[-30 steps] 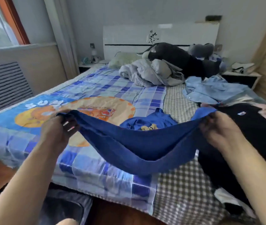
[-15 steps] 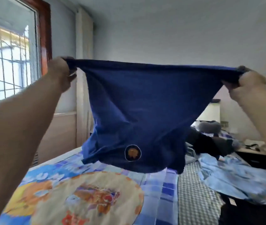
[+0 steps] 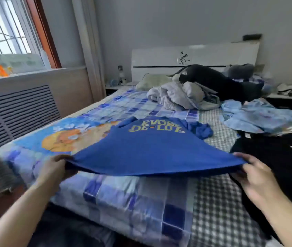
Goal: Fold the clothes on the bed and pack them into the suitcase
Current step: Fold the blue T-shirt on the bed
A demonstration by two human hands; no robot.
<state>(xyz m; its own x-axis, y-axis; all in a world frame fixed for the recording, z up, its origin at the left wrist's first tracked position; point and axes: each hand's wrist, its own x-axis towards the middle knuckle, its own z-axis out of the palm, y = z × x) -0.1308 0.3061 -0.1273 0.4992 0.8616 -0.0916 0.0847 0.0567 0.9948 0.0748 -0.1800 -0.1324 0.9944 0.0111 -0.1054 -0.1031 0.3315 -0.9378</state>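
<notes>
Pinched at its 2 hem corners, 1 blue T-shirt [image 3: 148,148] is held taut between left hand [image 3: 52,169] and right hand [image 3: 254,173], print upward, collar end resting on the bed [image 3: 141,202], evidently spread flat for folding. Black garment [image 3: 284,157] lies alongside.

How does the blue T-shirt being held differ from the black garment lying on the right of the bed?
The blue T-shirt is gripped at its hem by the left hand and right hand; the black garment lies untouched. The T-shirt shows yellow lettering; the black garment shows a small white label. Both are unfolded.
</notes>
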